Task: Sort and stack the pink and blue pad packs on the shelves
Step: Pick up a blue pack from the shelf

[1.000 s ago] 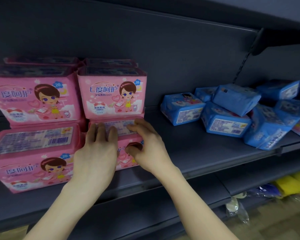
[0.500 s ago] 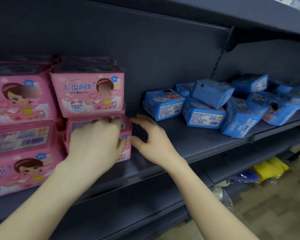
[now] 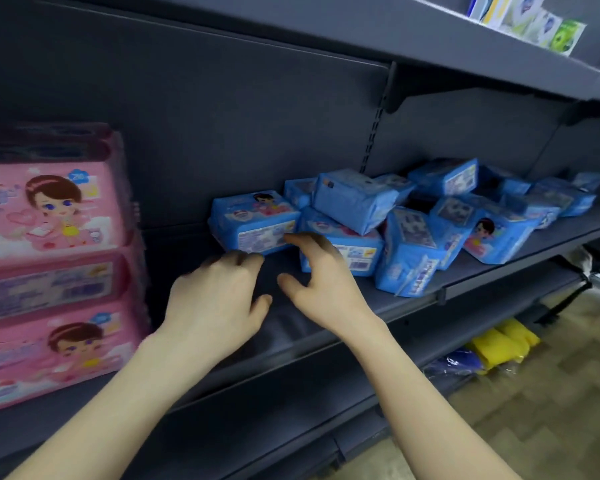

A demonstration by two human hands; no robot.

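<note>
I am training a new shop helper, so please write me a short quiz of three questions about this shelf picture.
1. True or false: the pink plastic pad packs stand stacked at the left end of the dark grey metal shelf.
2. The blue plastic pad packs lie: A) in a loose heap, B) in one tidy row, C) on the floor.
3. Fill in the missing word: the left hand and the right hand are holding ____.

Key: 1 true; 2 A; 3 nothing.
</note>
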